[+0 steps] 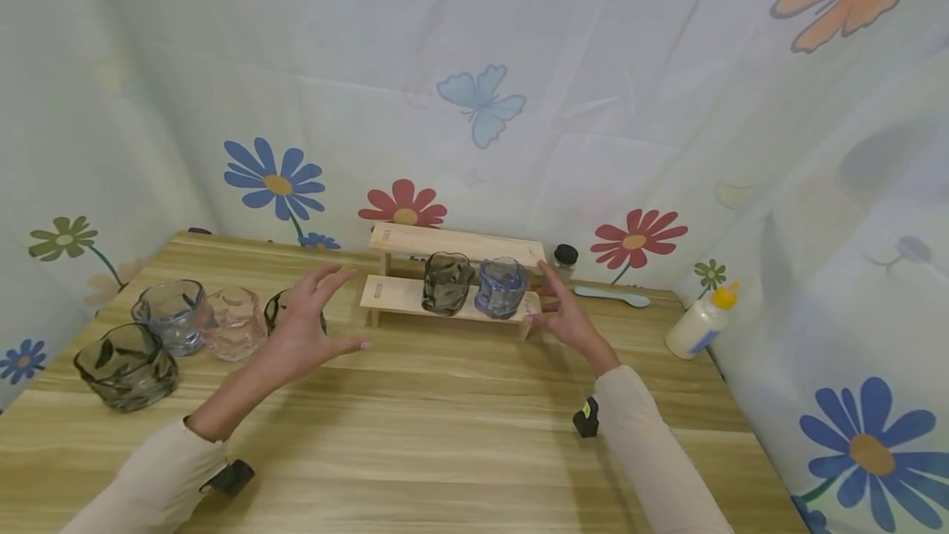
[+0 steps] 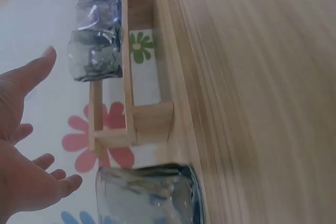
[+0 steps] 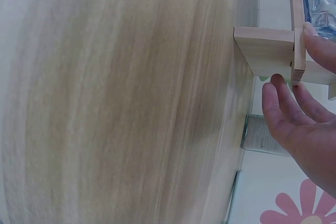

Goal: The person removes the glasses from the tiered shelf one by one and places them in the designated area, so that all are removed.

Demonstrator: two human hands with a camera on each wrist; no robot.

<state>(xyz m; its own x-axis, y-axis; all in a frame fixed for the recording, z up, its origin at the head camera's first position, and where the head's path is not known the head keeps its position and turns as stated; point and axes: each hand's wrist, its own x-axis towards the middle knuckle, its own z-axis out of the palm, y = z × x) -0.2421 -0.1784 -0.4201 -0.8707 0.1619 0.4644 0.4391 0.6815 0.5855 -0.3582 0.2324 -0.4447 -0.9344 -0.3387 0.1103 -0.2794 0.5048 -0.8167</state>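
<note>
A small two-tier wooden stand sits at the back of the table. On its lower step, a smoky grey glass cup and a blue glass cup stand side by side. My right hand is at the stand's right end, fingers spread; in the right wrist view its thumb lies against the step beside the blue cup, with the other fingertips by the step's end. My left hand hovers left of the stand, thumb and fingers apart, holding nothing. It partly covers a dark glass cup behind it.
At left stand a pink glass cup, a bluish clear one and a dark green-grey one. Behind the right hand is a black-capped jar. A pale blue spoon and a yellow-tipped glue bottle are at right.
</note>
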